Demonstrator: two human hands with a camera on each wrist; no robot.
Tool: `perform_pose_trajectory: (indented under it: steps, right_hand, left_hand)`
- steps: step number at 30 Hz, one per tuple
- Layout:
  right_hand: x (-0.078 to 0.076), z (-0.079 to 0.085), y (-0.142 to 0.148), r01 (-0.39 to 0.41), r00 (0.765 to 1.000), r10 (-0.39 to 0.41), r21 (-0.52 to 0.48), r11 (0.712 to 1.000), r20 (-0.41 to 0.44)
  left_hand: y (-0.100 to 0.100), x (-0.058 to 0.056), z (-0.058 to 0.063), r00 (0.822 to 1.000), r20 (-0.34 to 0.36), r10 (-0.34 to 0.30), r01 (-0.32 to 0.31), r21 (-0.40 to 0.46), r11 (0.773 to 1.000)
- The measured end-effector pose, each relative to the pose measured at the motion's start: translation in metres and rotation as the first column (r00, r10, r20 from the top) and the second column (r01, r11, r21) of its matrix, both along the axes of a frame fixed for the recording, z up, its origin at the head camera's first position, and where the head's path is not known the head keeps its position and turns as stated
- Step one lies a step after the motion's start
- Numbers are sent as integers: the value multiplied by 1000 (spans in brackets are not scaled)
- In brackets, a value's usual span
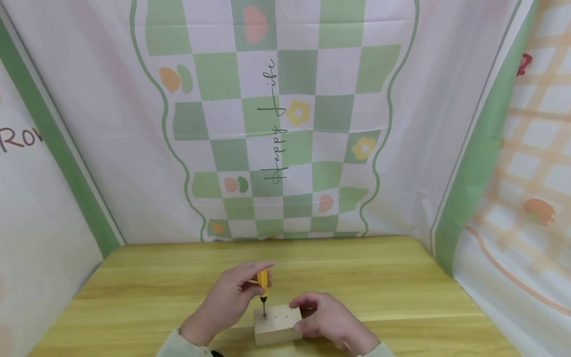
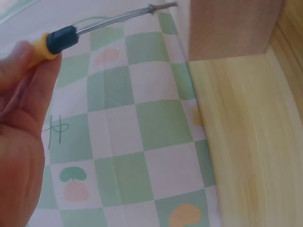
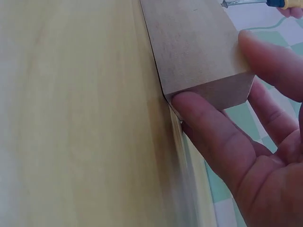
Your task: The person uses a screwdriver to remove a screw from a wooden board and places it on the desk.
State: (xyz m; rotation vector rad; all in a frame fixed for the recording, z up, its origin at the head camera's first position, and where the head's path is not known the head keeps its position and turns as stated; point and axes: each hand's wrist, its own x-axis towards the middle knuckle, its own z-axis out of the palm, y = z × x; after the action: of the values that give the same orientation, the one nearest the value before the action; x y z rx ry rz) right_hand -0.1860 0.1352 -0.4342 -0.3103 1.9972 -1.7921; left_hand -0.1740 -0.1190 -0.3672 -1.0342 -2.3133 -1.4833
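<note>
A pale wooden block (image 1: 278,336) sits on the table near its front edge, with small dark holes in its top. My left hand (image 1: 226,299) grips a screwdriver (image 1: 262,280) by its yellow handle, the black collar and metal shaft pointing down. At the shaft's tip, a screw (image 2: 165,6) stands partly out of the block in the left wrist view. The screwdriver is nearly upright over the block's left part. My right hand (image 1: 329,320) holds the block's right end, fingertips (image 3: 187,101) pressed to its end face and edge in the right wrist view.
The wood-grain table (image 1: 370,277) stretches out around the block on both sides. Behind it hangs a green and white checked cloth (image 1: 303,74) with printed lettering. More printed cloth (image 1: 513,198) closes in the right side.
</note>
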Motion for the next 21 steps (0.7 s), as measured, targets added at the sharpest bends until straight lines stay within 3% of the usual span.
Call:
perform_pose_trajectory:
  steps: [5, 8, 16, 21]
  right_hand:
    - [0, -2, 0, 0, 1000, 0, -14, 1000, -14]
    - [-1, -2, -1, 2, 1000, -2, -12, 1000, -7]
    - [-1, -1, 0, 3, 1000, -3, -6, 1000, 22]
    - [1, 2, -1, 24, 1000, -24, 1, 1000, 1]
  left_hand:
    - [7, 3, -2, 987, -106, 122, -122, 10, 992]
    - [13, 6, -1, 966, -145, 214, -217, -2, 976]
    - [26, 12, 0, 899, -200, 389, -405, -44, 913]
    - [36, 15, 2, 838, -229, 495, -517, -44, 855]
